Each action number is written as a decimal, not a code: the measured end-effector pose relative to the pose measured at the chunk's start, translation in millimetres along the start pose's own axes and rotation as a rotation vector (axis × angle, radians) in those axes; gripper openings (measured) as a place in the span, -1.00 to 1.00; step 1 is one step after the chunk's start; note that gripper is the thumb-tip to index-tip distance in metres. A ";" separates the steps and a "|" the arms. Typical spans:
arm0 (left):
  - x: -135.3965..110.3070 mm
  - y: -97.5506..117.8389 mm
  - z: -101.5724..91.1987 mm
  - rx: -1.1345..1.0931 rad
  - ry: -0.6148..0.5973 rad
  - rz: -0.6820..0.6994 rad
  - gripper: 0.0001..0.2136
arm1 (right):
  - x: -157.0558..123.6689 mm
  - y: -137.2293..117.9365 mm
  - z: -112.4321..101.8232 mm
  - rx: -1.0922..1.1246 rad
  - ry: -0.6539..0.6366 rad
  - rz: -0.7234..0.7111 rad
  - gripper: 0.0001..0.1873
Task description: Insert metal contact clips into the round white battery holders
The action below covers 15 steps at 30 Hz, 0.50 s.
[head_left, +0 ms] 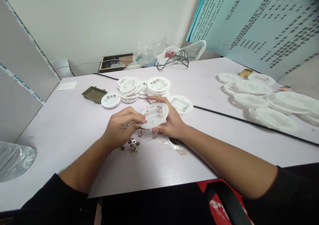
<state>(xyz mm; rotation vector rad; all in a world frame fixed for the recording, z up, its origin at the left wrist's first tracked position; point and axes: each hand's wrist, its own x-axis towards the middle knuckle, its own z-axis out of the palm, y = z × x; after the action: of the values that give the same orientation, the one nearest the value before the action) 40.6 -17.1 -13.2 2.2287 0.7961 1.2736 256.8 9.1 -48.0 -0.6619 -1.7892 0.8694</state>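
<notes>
A white round plastic battery holder [156, 116] with slots across its middle is held tilted above the table between both hands. My right hand [173, 120] is wrapped around its right edge, thumb below and fingers behind. At the left edge, my left hand [122, 125] pinches the rim with thumb and fingertips. Some small metal battery contacts [127, 124] show between the fingers of my left hand. More loose metal contacts [134, 149] lie in a pile on the table just below the hands. Behind my right wrist, a dark round object [175, 141] is partly hidden.
Stacks of white holders [129, 87] stand behind the hands, with a green tray [94, 94] to their left. More white discs [254, 87] spread across the right side. A black cable [224, 116] crosses the table [154, 172]. Plastic bags [171, 54] lie at the back.
</notes>
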 end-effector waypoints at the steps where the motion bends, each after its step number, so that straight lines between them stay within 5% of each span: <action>1: 0.6 0.8 0.1 -0.050 0.026 -0.059 -0.91 | 0.9 -0.5 -1.8 -0.026 0.006 -0.013 -0.07; 6: 6.9 2.1 -2.6 -0.372 0.031 -0.336 -0.80 | 1.5 -5.5 0.9 -0.009 0.055 0.104 -0.47; 15: 6.8 2.9 2.1 -0.707 0.043 -0.625 -0.71 | 5.3 -22.2 14.3 0.280 0.121 0.441 -0.42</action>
<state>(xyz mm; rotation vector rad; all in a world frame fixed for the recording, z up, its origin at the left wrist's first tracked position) 45.9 -14.9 -8.1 1.2627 0.8032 1.0586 240.5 -3.8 -30.7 -0.9181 -1.3976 1.3174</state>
